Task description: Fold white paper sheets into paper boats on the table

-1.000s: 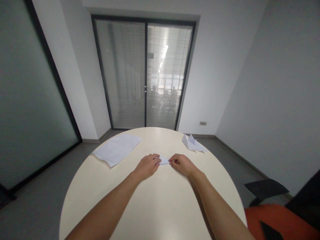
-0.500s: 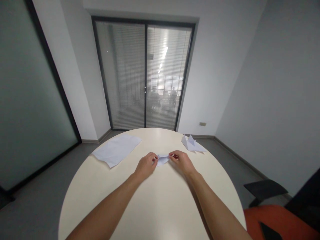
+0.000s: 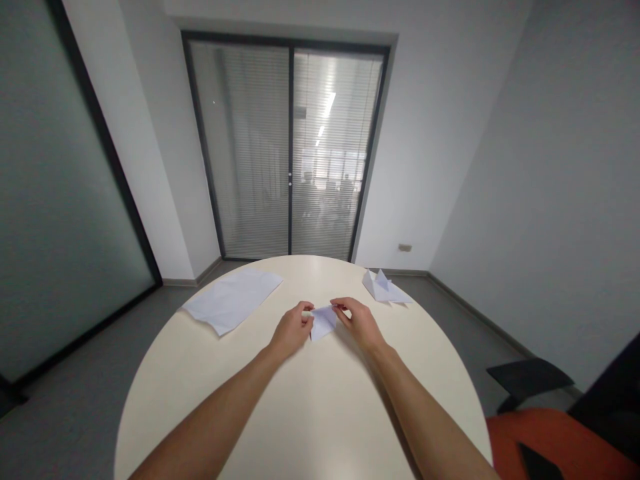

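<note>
A small folded white paper [image 3: 323,323] is between my two hands, above the middle of the round cream table [image 3: 310,413]. My left hand [image 3: 293,328] pinches its left edge with thumb and fingers. At its upper right corner, my right hand [image 3: 359,321] grips it between the fingertips. The paper's broad face shows, tilted, with its lower corner pointing down. The fingertips cover parts of both side edges.
White sheets [image 3: 234,300] lie at the table's back left. A folded paper shape with raised points [image 3: 384,288] stands at the back right. An orange chair [image 3: 555,443] with black armrests is beside the table at the right.
The paper has tilted so that more of its face shows, and its lower corner hangs lower. My right hand has shifted slightly left and up.
</note>
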